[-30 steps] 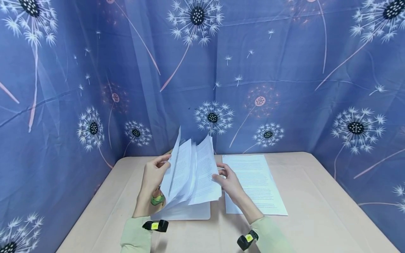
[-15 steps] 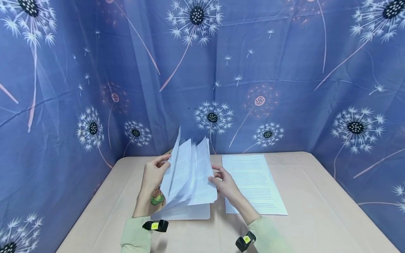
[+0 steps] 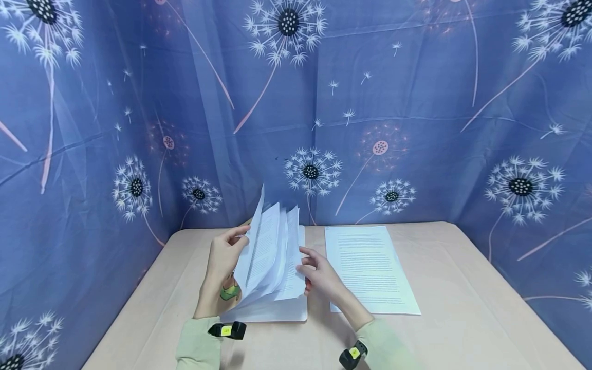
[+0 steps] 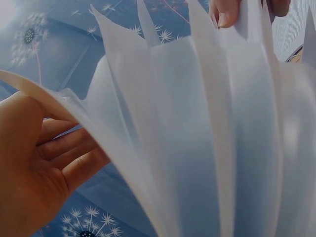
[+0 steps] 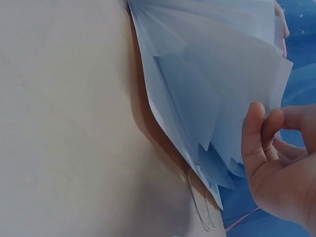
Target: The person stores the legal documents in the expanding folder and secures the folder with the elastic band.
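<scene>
A folder (image 3: 291, 311) with a white, round-cornered back and a picture on its front cover lies spread on the table. Printed pages (image 3: 265, 246) fan upward from it. My left hand (image 3: 225, 254) pinches the raised cover and first leaf at their left edge; in the left wrist view the other fingers (image 4: 74, 153) stretch behind the cover. At the right edge, my right hand (image 3: 321, 275) pinches pages between thumb and fingers. In the right wrist view its fingertips (image 5: 254, 113) are at the page edge, and a thin loop of cord (image 5: 200, 212) hangs near the folder's corner.
A stack of printed sheets (image 3: 370, 272) lies flat on the table (image 3: 458, 288) just right of the folder, partly beneath my right forearm in the head view. A blue dandelion-print curtain (image 3: 416, 103) encloses the table's back and sides.
My right hand has moved left with the right-hand pages, bringing them closer to the others. More of the folder's white back shows at the right. My left hand has stayed in place.
</scene>
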The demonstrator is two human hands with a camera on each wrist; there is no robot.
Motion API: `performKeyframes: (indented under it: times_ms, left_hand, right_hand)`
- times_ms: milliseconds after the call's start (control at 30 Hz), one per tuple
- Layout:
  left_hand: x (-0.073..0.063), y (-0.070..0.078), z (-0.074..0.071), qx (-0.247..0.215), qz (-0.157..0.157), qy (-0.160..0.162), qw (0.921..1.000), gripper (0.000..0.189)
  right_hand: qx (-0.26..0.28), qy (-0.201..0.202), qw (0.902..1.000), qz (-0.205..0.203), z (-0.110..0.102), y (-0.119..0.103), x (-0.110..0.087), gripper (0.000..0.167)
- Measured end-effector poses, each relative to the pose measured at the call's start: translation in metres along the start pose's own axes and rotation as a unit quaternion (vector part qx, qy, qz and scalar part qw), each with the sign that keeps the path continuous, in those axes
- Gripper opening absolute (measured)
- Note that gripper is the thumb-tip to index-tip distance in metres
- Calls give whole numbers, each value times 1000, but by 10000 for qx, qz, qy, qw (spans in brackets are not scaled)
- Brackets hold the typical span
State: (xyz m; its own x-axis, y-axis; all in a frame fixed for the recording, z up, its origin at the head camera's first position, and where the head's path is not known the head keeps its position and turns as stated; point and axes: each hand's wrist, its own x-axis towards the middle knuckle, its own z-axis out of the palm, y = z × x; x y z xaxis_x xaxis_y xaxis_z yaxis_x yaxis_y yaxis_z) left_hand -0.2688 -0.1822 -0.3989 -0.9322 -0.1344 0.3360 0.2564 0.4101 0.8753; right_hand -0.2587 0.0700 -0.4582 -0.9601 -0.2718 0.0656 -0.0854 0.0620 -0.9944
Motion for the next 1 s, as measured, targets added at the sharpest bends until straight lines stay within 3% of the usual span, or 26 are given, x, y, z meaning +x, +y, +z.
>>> performKeyframes:
  times_ms: [467,767,1000]
  left_hand:
    - [-1,3,1,-8,32,9,10000,32]
    - [0,2,0,-40,24,-33,10000,31]
    - [-1,3,0,25,121,23,9999,30]
  right_hand:
    - [-189,-185,9996,89,13,2,0,62]
    - [-710,-152,9974,-48,20,6,5,59]
    - [-700,-316,9969,-144,24,5,7,60]
